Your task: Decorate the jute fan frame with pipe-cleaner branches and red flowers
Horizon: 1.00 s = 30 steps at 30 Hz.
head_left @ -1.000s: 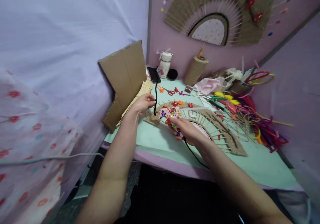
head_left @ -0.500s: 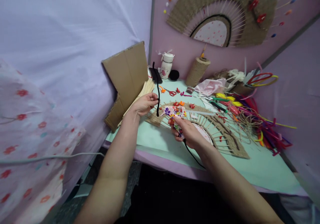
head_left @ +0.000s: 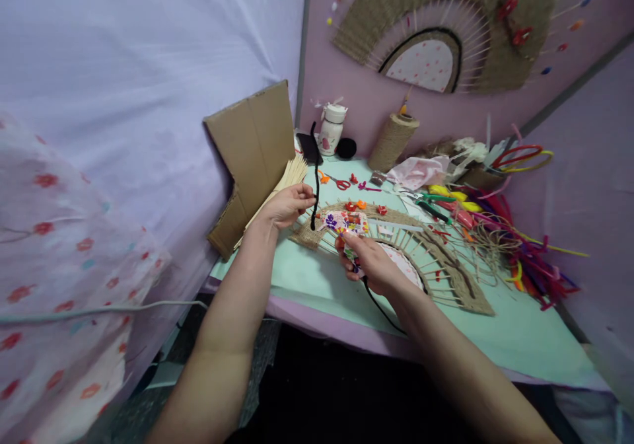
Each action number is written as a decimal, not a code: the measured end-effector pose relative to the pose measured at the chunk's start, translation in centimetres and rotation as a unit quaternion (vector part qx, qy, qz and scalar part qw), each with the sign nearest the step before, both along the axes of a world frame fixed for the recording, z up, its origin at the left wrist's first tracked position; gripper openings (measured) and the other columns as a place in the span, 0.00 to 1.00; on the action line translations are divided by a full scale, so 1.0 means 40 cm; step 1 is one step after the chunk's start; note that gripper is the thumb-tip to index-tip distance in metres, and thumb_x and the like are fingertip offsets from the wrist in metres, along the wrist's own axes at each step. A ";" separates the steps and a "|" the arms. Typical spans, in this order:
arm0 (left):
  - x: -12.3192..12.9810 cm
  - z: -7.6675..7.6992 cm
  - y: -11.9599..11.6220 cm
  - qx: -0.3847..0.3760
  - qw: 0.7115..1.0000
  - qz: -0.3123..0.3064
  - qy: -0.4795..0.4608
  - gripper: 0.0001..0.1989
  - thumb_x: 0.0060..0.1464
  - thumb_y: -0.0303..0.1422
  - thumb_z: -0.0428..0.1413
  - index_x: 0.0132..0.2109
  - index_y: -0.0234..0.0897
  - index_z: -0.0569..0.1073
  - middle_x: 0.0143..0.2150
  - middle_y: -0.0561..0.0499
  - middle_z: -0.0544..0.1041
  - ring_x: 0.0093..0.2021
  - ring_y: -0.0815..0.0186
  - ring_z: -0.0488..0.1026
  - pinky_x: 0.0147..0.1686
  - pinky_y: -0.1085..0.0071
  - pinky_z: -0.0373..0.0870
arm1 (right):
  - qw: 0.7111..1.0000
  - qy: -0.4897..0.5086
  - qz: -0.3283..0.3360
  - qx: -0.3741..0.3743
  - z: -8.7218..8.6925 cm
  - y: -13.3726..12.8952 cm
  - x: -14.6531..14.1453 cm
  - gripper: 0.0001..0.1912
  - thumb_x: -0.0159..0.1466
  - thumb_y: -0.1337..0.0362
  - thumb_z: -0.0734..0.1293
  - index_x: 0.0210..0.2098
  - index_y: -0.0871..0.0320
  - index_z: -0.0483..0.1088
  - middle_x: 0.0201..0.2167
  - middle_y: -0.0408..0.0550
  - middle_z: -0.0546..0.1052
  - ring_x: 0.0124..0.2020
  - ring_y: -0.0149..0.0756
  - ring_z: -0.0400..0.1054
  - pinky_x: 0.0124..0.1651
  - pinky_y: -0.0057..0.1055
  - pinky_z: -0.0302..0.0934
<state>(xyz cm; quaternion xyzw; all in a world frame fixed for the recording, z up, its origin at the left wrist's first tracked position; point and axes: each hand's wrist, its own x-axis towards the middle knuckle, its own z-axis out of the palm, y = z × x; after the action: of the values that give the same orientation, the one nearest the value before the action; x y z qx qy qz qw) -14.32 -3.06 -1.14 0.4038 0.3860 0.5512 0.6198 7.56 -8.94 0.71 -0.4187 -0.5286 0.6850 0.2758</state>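
Note:
Pinched in the fingers of my left hand [head_left: 293,206] is a black pipe cleaner [head_left: 316,173], held upright. My right hand [head_left: 369,259] is wrapped round the handle of a flower-patterned hot glue gun [head_left: 341,222], whose nozzle points left at the lower end of the pipe cleaner. Whether the nozzle touches it I cannot tell. A black cord [head_left: 381,308] hangs from the glue gun's handle. Under and behind my hands lies a fan-shaped twine weaving [head_left: 456,269] on thin sticks, partly hidden by my right hand and the glue gun.
Cardboard [head_left: 255,147] leans at the left beside thin sticks [head_left: 292,174]. Red scissors [head_left: 341,183], a white bottle [head_left: 331,129] and a twine spool [head_left: 393,141] stand or lie behind. Pliers [head_left: 433,211] and colourful pipe cleaners [head_left: 539,272] crowd the right. A finished fan [head_left: 515,47] hangs above.
The pipe cleaner's top has tilted slightly to the right in my left hand. The view has shifted a little. Both hands keep their hold.

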 end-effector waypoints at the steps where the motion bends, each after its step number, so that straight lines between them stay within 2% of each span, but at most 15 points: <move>1: 0.000 -0.001 0.000 0.000 1.000 0.002 0.000 0.17 0.36 0.25 0.68 0.31 0.36 0.67 0.23 0.60 0.69 0.22 0.77 0.63 0.23 0.78 0.52 | 1.000 -0.002 0.001 0.002 0.000 0.000 0.000 0.23 0.55 0.43 0.68 0.30 0.57 0.67 0.19 0.37 0.61 0.19 0.25 0.53 0.18 0.23 0.47; 30: 0.007 0.018 -0.008 -0.021 0.999 0.022 0.016 0.16 0.35 0.25 0.68 0.28 0.36 0.67 0.22 0.59 0.68 0.21 0.76 0.61 0.23 0.76 0.51 | 0.999 -0.037 0.035 0.012 -0.002 -0.019 0.017 0.20 0.58 0.45 0.65 0.26 0.56 0.64 0.15 0.36 0.61 0.17 0.26 0.53 0.18 0.24 0.49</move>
<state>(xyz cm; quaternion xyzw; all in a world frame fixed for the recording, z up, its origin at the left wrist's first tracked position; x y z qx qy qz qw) -14.05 -3.39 -0.43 0.3906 0.4164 0.5500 0.6095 8.23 -9.69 0.64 -0.4221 -0.5606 0.6719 0.2369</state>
